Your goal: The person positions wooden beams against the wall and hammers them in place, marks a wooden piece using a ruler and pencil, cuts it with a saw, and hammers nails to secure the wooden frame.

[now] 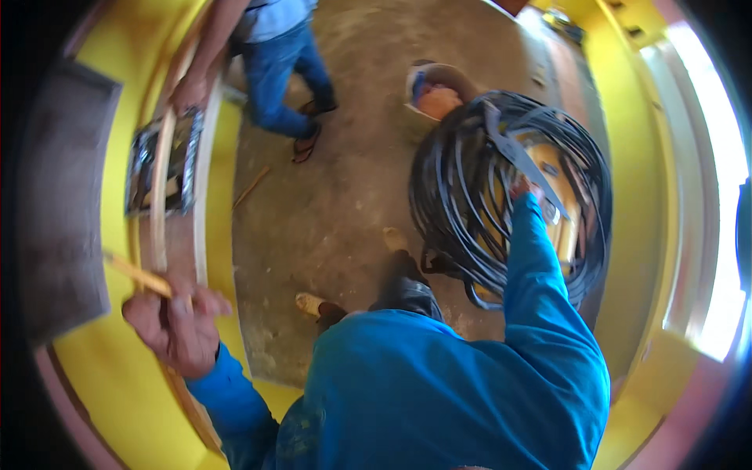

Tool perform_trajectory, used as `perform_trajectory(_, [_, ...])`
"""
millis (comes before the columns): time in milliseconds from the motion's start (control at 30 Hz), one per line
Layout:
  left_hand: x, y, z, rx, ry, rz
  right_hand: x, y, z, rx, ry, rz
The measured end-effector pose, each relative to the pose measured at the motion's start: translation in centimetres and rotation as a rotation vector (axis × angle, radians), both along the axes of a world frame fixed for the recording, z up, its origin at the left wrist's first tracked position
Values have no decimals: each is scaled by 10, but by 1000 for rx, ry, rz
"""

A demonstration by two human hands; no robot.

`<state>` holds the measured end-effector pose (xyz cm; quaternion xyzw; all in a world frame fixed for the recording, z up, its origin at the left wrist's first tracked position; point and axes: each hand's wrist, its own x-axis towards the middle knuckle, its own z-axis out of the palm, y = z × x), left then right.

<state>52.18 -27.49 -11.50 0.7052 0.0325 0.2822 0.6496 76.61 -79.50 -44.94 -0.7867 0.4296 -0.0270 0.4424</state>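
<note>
Over the coil of black tubing [448, 176] on the right, what appears to be a handsaw [513, 151] is seen aslant, with the right hand [526, 188] close against its blade; whether the blade is gripped or merely touched cannot be told. Out to the left, a slim yellow stick [139, 274] is pinched between the thumb and fingers of the left hand [184, 323]. The handsaw would probably be found fairly light, its thin blade springy and any toothed edge best avoided; it is best taken by the grip at its far, wider end. The yellow stick is likely to be light, rigid and easily snapped, so a gentle hold near its middle is advised
</note>
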Motion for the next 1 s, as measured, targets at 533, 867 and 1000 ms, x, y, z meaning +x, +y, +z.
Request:
perform_trajectory(533, [-128, -7, -258, 531, 1243, -406, -46, 137, 67, -316, -453, 798])
perform_trajectory(867, [29, -6, -186, 658, 1190, -347, -165, 146, 73, -44, -282, 1141])
perform_trajectory(1000, [18, -7, -172, 418, 1307, -292, -147, 163, 102, 89, 160, 1272])
